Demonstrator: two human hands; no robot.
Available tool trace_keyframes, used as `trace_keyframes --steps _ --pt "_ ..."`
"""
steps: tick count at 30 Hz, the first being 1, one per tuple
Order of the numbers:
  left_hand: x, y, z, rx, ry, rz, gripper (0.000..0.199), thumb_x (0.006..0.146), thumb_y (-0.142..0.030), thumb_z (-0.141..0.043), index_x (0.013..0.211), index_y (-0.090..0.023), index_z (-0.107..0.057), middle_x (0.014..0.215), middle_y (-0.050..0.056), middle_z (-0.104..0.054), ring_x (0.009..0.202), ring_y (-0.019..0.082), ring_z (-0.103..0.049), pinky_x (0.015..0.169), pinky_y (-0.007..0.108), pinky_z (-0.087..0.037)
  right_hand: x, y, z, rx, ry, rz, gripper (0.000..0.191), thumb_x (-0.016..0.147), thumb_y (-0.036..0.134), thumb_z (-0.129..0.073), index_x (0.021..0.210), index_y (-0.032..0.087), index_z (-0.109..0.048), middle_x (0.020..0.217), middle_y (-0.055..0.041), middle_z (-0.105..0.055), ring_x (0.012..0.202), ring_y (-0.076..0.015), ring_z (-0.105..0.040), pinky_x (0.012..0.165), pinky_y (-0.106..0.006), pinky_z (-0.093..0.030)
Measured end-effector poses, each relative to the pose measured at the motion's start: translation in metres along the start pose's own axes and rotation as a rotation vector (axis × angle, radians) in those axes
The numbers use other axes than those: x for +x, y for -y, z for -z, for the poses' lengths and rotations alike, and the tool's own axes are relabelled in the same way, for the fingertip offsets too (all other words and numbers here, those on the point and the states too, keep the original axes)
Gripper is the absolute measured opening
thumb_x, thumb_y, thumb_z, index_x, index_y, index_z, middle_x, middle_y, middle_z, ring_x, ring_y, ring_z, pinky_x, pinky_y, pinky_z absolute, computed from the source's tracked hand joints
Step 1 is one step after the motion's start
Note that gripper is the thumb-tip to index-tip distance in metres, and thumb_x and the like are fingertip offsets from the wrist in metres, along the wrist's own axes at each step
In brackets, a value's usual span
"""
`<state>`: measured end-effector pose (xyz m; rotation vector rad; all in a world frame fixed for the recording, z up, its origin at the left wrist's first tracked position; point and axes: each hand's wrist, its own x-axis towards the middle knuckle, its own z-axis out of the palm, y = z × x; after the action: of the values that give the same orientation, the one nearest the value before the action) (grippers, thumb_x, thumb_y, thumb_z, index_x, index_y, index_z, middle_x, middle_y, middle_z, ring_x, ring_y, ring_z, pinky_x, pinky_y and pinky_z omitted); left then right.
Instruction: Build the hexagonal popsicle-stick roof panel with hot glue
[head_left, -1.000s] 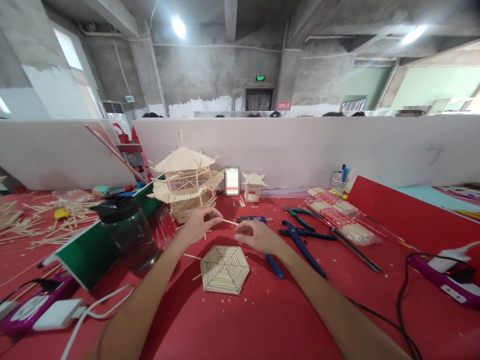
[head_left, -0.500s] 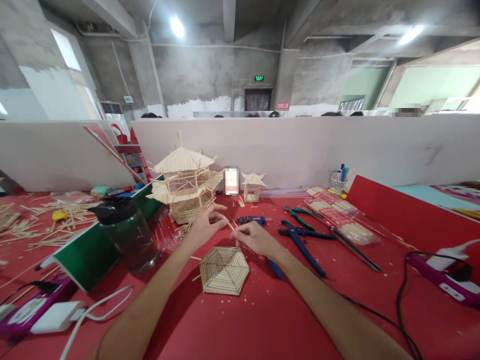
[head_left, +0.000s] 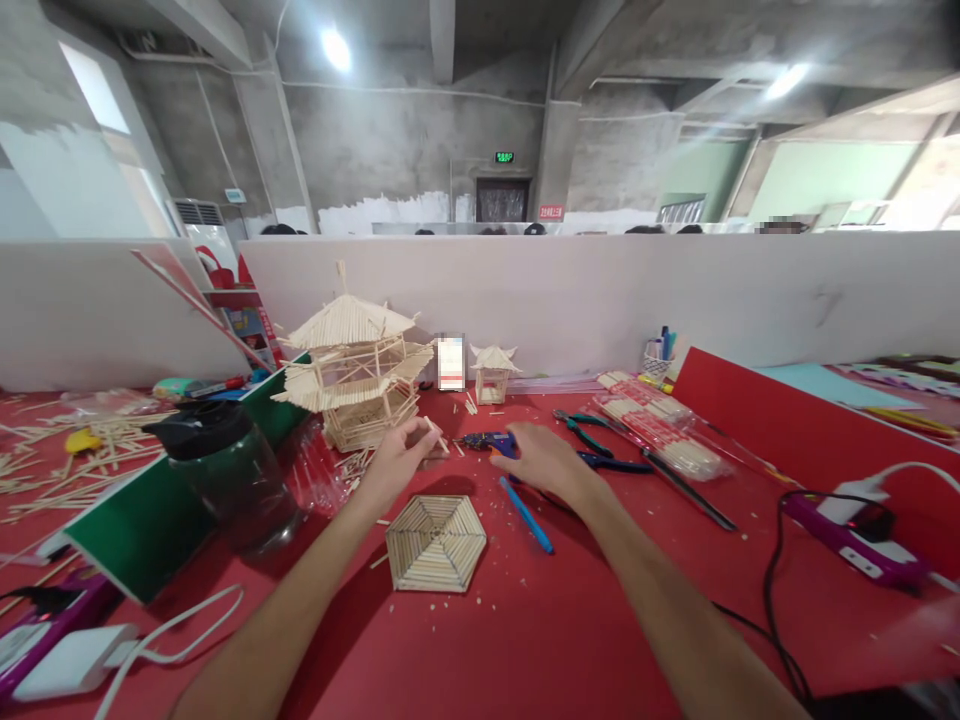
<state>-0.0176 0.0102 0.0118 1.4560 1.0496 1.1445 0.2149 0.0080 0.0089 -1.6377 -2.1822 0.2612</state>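
Short, pale wooden stick (head_left: 435, 432) in the left hand (head_left: 405, 455), beyond the flat hexagonal panel of pale sticks (head_left: 436, 543).
The left thumb and fingers pinch the stick; the right hand (head_left: 551, 462) is at the blue plastic glue gun (head_left: 487, 441), beyond and right of the panel, whether gripping cannot be told. The stick looks light, stiff and apt to snap, best pinched gently near one end. The gun is probably heavier, best held by its handle, away from the tip.
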Motion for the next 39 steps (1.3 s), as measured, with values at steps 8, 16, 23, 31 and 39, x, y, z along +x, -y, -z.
trace_keyframes --steps 8,16,23,31,39 --pt "0.0 -0.002 -0.002 -0.009 -0.011 -0.011 0.039 0.068 -0.05 -0.073 0.081 -0.017 -0.055 0.075 -0.002 -0.063 0.071 0.014 -0.066 0.073 0.03 -0.056 -0.007 -0.061 0.035 -0.315 0.471 -0.445 0.077 0.062 0.058 -0.075 0.122 0.011 -0.062 0.13 -0.0225 -0.058 0.119 -0.0372 -0.054 0.091 -0.042 -0.044" --pt "0.001 0.001 0.0 -0.01 -0.039 -0.032 0.035 0.068 -0.043 -0.073 0.085 -0.015 -0.059 0.077 0.001 -0.065 0.071 0.014 -0.067 0.076 0.033 -0.057 -0.004 -0.07 0.039 -0.28 0.421 -0.362 0.036 0.078 0.034 -0.062 0.106 0.012 -0.069 0.115 -0.019 -0.066 0.106 -0.0316 -0.063 0.08 -0.034 -0.045" --pt "-0.002 -0.004 -0.009 -0.124 -0.08 -0.113 0.051 0.067 -0.04 -0.076 0.106 -0.018 -0.052 0.077 -0.002 -0.065 0.067 0.015 -0.069 0.072 0.034 -0.059 -0.002 -0.025 0.033 0.417 -0.007 -0.102 0.039 0.093 0.046 -0.036 0.104 0.015 -0.057 0.092 -0.0088 -0.065 0.083 -0.0207 -0.061 0.073 -0.03 -0.045" --pt "-0.01 -0.02 -0.014 -0.104 -0.088 -0.178 0.065 0.069 -0.039 -0.076 0.127 -0.021 -0.053 0.08 -0.001 -0.063 0.069 0.015 -0.068 0.07 0.032 -0.06 -0.013 0.056 -0.014 0.868 0.06 0.103 0.032 0.095 0.046 -0.038 0.101 0.021 -0.055 0.088 -0.0027 -0.061 0.084 -0.0177 -0.057 0.081 -0.031 -0.044" --pt "-0.011 -0.022 -0.009 -0.008 -0.093 -0.167 0.067 0.07 -0.039 -0.075 0.13 -0.019 -0.054 0.077 -0.001 -0.065 0.067 0.016 -0.068 0.071 0.033 -0.06 -0.013 0.054 -0.027 0.881 0.075 0.132 0.025 0.098 0.04 -0.032 0.101 0.024 -0.05 0.09 -0.0027 -0.057 0.085 -0.0173 -0.055 0.081 -0.03 -0.045"
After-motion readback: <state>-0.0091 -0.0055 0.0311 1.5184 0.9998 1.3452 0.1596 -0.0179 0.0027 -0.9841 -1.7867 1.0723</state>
